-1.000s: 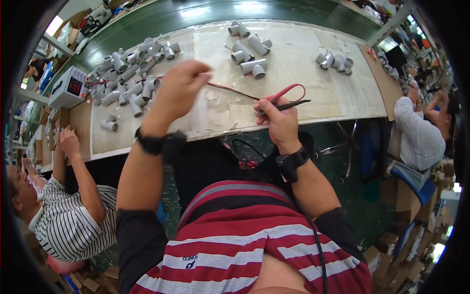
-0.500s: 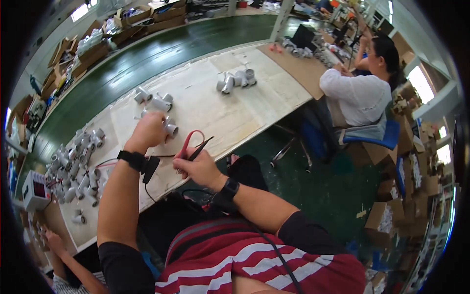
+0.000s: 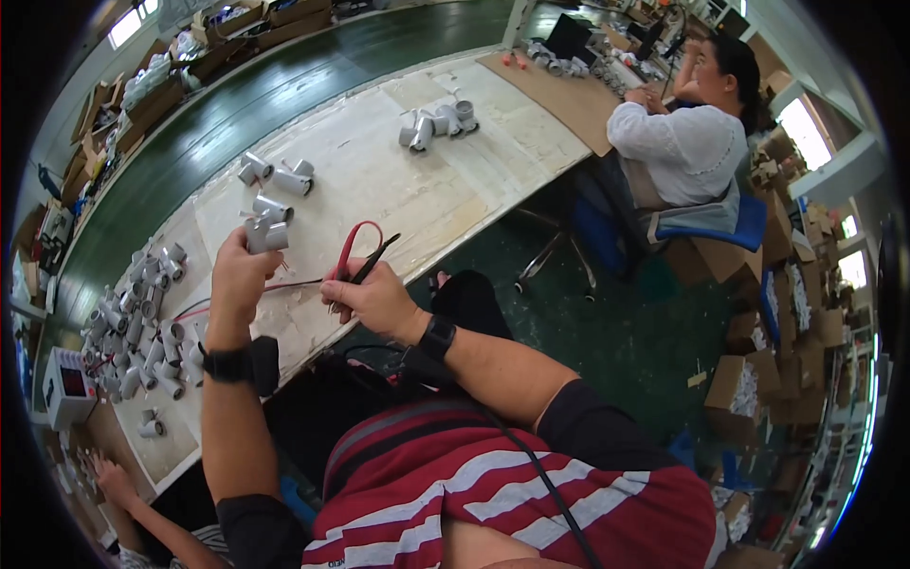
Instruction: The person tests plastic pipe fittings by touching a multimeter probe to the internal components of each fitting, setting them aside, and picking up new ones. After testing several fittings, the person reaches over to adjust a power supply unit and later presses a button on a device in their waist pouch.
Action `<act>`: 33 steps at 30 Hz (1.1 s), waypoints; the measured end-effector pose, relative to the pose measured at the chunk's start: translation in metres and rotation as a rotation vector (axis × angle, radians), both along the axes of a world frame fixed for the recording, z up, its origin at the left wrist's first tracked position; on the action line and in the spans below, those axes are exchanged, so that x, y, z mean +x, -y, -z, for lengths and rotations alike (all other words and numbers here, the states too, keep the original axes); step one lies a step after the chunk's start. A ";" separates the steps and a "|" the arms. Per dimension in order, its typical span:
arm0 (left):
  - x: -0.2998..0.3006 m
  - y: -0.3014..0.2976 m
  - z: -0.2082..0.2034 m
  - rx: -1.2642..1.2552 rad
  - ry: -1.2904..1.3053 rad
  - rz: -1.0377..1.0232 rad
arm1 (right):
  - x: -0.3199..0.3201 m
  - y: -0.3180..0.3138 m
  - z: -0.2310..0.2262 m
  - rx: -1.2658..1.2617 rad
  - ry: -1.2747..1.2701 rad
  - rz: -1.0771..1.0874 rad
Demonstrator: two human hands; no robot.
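Your left hand (image 3: pixel 240 277) is gripping a grey fitting (image 3: pixel 268 236) above the near edge of the table (image 3: pixel 370 180); your fingers are hiding its lower end, and it is overlapping another grey piece (image 3: pixel 273 207) just beyond, so whether the two are touching you cannot tell from here. Your right hand (image 3: pixel 376 302) is closing round a pair of leads (image 3: pixel 347 250), one red and one black; your fingers are covering their middles, and the thin tips showing on the thumb side are too small to make out clearly. The wire is passing behind your left wrist, and its far end is getting lost in the pile of fittings (image 3: pixel 137 327), near a white box (image 3: pixel 68 391) whose dark display is facing the pile at a slant. At the lower left, a co-worker's hands (image 3: pixel 116 484) are showing, while the rest of that person is mostly running out of view.

The held fitting is looking like smooth, matt plastic, a short tube with a round branch. The red lead is bending into a supple loop; the black one is ending in a slim, tapering point. The tabletop is showing a pale, scuffed, patchy surface, and further along it a cluster of grey fittings (image 3: pixel 438 124) is lying with rounded ends turned various ways.
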State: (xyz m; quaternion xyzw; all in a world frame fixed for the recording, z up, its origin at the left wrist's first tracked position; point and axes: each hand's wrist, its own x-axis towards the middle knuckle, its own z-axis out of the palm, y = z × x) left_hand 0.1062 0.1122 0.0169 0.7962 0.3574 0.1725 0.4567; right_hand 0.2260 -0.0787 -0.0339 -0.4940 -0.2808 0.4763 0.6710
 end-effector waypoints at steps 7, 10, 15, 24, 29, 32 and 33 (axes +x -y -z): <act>-0.073 0.062 0.034 -0.559 0.655 -0.363 | -0.010 -0.019 -0.018 -0.057 0.128 0.147; -0.076 0.080 0.038 -0.587 0.752 -0.404 | -0.017 -0.030 -0.017 -0.050 0.163 0.114; -0.086 0.095 0.052 -0.392 0.706 -0.389 | -0.035 -0.037 -0.014 -0.026 0.209 0.109; -0.086 0.096 0.049 -0.349 0.688 -0.353 | -0.047 -0.045 -0.009 -0.112 0.354 0.083; -0.086 0.095 0.050 -0.363 0.695 -0.355 | -0.050 -0.047 -0.007 -0.121 0.422 0.086; -0.088 0.094 0.053 -0.366 0.696 -0.359 | -0.054 -0.047 -0.003 -0.098 0.516 0.094; -0.087 0.094 0.054 -0.368 0.697 -0.359 | -0.054 -0.048 -0.002 -0.099 0.518 0.093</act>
